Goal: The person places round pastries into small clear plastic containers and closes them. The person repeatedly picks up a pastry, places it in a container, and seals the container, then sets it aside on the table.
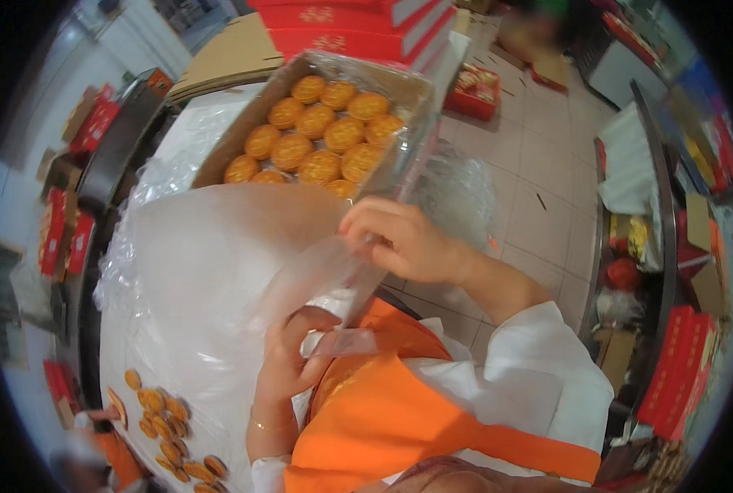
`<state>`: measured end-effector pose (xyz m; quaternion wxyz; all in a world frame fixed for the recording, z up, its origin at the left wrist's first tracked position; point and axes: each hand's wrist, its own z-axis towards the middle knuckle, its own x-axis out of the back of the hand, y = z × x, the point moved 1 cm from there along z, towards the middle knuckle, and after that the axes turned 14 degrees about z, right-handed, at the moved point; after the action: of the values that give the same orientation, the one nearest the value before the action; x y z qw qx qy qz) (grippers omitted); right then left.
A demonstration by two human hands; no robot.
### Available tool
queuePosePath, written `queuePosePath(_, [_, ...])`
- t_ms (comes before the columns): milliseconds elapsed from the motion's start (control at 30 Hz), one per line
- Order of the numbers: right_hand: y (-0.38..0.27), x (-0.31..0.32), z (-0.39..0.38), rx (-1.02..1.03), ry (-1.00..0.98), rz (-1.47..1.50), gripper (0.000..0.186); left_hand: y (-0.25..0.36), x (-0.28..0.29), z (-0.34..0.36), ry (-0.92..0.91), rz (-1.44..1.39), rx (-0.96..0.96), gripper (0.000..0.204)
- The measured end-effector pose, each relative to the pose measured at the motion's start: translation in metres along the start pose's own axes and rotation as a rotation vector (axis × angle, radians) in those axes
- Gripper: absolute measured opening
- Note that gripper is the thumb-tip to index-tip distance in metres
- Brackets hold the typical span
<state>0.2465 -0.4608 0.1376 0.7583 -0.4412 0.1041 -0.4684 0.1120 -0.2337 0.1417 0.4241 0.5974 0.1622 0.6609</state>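
Note:
A large translucent plastic sheet or bag [210,238] lies over the table and rises toward me. My right hand [399,242] has its fingers curled, pinching the upper edge of this plastic. My left hand [296,353], lower and nearer my orange apron, grips the same plastic with bent fingers, partly behind it. Beyond the plastic sits a lined cardboard box [417,99] of round golden pastries [317,164]. At the lower left, several small golden pastries [169,448] lie loose on the white table covering [136,345].
Stacked red boxes [350,29] and cardboard sheets [218,62] stand behind the pastry box. A red box [473,90] and crumpled plastic [461,189] are on the tiled floor [547,205]. Shelving [638,189] lines the right. A co-worker in orange [115,456] is at the lower left.

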Motion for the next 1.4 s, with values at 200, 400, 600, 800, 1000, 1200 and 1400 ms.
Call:
queuePosePath(200, [0.104,0.046,-0.132,-0.446,0.171,-0.496,0.019,-0.01,-0.007,-0.021,0.266,-0.243,0.255,0.008])
queuePosePath(400, [0.28,0.148,-0.28,-0.939,0.631,-0.606,0.011,-0.037,-0.007,-0.034,0.457,-0.671,0.448,0.02])
queuePosePath(600, [0.334,0.183,-0.226,-1.183,0.923,-0.251,0.018,-0.036,-0.018,-0.052,0.575,-0.733,0.654,0.025])
queuePosePath(800, [0.391,0.198,-0.26,-1.115,0.104,-0.964,0.038,-0.029,-0.019,-0.039,0.612,-0.861,0.798,0.019])
queuePosePath(1000, [0.255,0.228,-0.088,-0.36,0.921,-0.504,0.017,-0.038,-0.024,-0.046,0.707,-0.93,0.87,0.013])
queuePosePath(1200, [0.049,0.099,0.078,-0.063,0.295,-0.24,0.028,-0.066,-0.023,-0.047,0.642,-1.056,0.778,0.018])
queuePosePath(1400, [0.043,-0.019,0.132,0.078,-0.613,-0.635,0.053,-0.068,-0.016,-0.063,0.653,-1.124,0.664,0.018])
